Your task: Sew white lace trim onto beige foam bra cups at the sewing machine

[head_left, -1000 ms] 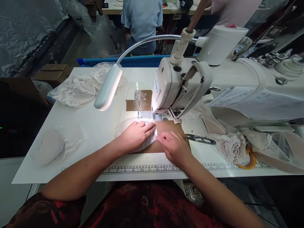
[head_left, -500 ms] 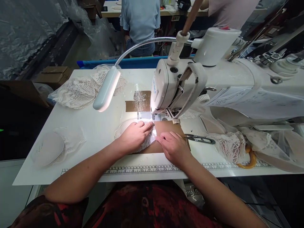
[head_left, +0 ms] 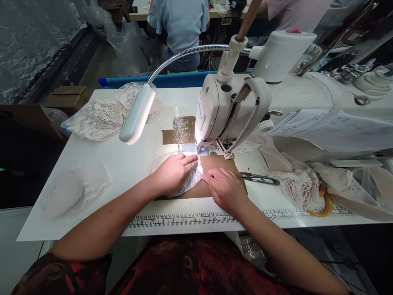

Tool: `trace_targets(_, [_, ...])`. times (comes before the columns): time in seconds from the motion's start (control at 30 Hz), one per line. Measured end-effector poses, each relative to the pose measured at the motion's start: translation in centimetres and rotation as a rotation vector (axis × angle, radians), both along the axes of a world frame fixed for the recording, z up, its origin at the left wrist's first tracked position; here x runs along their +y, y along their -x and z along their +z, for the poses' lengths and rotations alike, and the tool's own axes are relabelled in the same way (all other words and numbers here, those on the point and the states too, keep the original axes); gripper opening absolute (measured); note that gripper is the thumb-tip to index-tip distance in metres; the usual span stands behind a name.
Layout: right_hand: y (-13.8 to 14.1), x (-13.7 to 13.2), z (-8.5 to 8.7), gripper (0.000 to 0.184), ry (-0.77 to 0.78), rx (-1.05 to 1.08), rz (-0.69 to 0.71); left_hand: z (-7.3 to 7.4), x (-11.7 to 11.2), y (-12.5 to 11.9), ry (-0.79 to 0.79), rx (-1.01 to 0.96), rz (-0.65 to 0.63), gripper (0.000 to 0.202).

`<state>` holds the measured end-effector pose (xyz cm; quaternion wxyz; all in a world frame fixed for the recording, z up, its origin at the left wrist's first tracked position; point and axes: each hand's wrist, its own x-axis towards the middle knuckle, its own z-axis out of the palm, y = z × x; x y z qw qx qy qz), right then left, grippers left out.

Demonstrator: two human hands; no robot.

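Observation:
A white lace piece lies under the sewing machine's needle area, on a brown board. My left hand rests palm down on the lace, its fingers stretched out flat towards the presser foot. At the lace's right edge, my right hand is closed, pinching that edge between thumb and fingers. Part of the lace is hidden beneath my left hand. Just right of my right hand lie black thread snips, touched by neither hand.
White lace pieces are heaped at the back left, below a lamp. A pale cup-shaped piece lies at the left. More lace and an orange-handled tool are at the right. A ruler strip runs along the front edge.
My view has shifted slightly. Both hands stay at the lace by the needle, and the lace under my left hand has moved only a little.

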<state>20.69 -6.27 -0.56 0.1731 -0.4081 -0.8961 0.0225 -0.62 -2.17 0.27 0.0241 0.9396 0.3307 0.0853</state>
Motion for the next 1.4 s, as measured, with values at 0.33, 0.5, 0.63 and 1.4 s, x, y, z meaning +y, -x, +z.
trace_targets(0.33, [0.0,0.8,0.1,0.026,0.023,-0.038,0.006,0.3,1.0,0.6,-0.039,0.035,-0.055,0.042])
trace_targets(0.5, [-0.1,1.0,0.4,0.027,0.044,-0.039,0.03,0.2,1.1,0.6,-0.035,0.038,-0.068,0.042])
trace_targets(0.63, [0.0,1.9,1.1,0.027,0.08,-0.088,0.061,0.1,1.9,0.7,-0.047,0.047,-0.082,0.043])
trace_targets(1.4, [0.7,4.2,1.1,0.037,0.078,-0.184,-0.031,-0.5,3.5,1.5,-0.044,-0.014,-0.169,0.035])
